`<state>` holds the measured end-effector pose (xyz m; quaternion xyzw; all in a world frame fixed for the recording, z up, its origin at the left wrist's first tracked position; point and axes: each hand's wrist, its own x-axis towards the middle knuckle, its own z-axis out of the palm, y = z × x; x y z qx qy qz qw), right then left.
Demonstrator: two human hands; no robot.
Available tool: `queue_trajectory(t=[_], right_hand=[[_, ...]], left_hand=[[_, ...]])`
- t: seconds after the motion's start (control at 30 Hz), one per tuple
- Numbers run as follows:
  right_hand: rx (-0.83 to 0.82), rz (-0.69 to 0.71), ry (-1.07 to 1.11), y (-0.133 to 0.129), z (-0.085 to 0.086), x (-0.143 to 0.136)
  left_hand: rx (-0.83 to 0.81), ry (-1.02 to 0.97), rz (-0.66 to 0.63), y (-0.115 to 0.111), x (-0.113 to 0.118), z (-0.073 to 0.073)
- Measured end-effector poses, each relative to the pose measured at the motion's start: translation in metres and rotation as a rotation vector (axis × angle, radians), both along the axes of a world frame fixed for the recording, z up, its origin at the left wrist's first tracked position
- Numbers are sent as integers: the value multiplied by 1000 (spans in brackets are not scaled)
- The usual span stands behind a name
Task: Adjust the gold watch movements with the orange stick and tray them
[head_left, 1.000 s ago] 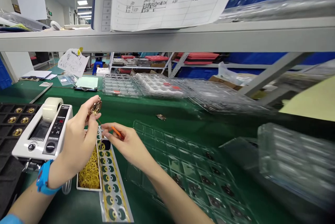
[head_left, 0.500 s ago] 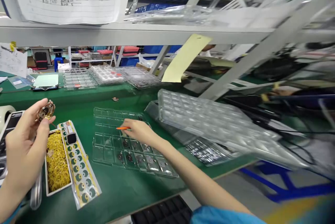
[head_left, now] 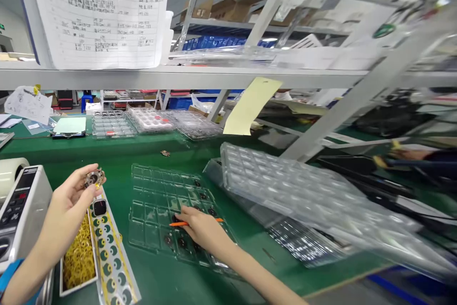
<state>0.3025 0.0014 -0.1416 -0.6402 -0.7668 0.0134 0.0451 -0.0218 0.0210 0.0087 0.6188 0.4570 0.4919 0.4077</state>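
**On the green bench: one hand in the clear tray, the other holding a small round part**

On the green table (head_left: 157,145), near its front edge, lies a clear compartment tray (head_left: 150,191); small dark parts sit in several of its nearer pockets, and the far rows look empty. The right hand (head_left: 200,229) rests palm-down on those filled pockets, fingers curled around a thin orange tool (head_left: 178,223) that points left. Left of the tray, the left hand (head_left: 67,205) is raised, thumb and fingertips pinched on a small round metal part (head_left: 93,179).

Under that hand lie a strip of green-and-yellow stickers (head_left: 112,260) and, beside it, a white box of yellow rings (head_left: 78,257). At the far left stands a tape dispenser (head_left: 17,205). To the right, a stack of clear trays (head_left: 285,186) leans tilted over a bag of more trays.

Compared with half a second ago, the right hand has come nearer along the tray, onto the loaded pockets; the left hand keeps its pinch on the part.
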Motion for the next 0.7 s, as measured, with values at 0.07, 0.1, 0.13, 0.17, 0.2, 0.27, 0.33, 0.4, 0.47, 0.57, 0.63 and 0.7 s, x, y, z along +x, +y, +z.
queue_trajectory(t=[0.07,0.1,0.13,0.17,0.2,0.27,0.33,0.4,0.47,0.57,0.63,0.7], right_hand=[[8,4,-9,-1,-3,1],[13,3,-10,-2,-4,2],[19,0,-11,-3,-6,3],[28,-5,-11,-3,-7,3],[36,-11,-12,-3,-9,4],[49,-18,-15,-3,-11,7],[52,-13,-14,-2,-13,9],[52,-7,-8,-1,-15,10],[49,-8,-6,-1,-17,11],[34,-3,-12,-1,-19,13],[19,9,-18,-2,-18,13],[6,23,-22,-2,-17,14]], left_hand=[[-37,-46,-47,1,4,0],[-45,-65,-58,2,6,0],[-47,-79,-66,2,7,-1],[-50,-88,-74,1,8,-2],[-48,-95,-80,1,9,-3],[-44,-97,-98,1,10,-5],[-44,-76,-106,0,11,-6],[-51,-40,-103,0,11,-8],[-56,-10,-98,0,11,-9],[-58,8,-103,1,11,-12],[-57,15,-114,2,11,-13],[-59,21,-128,2,11,-14]])
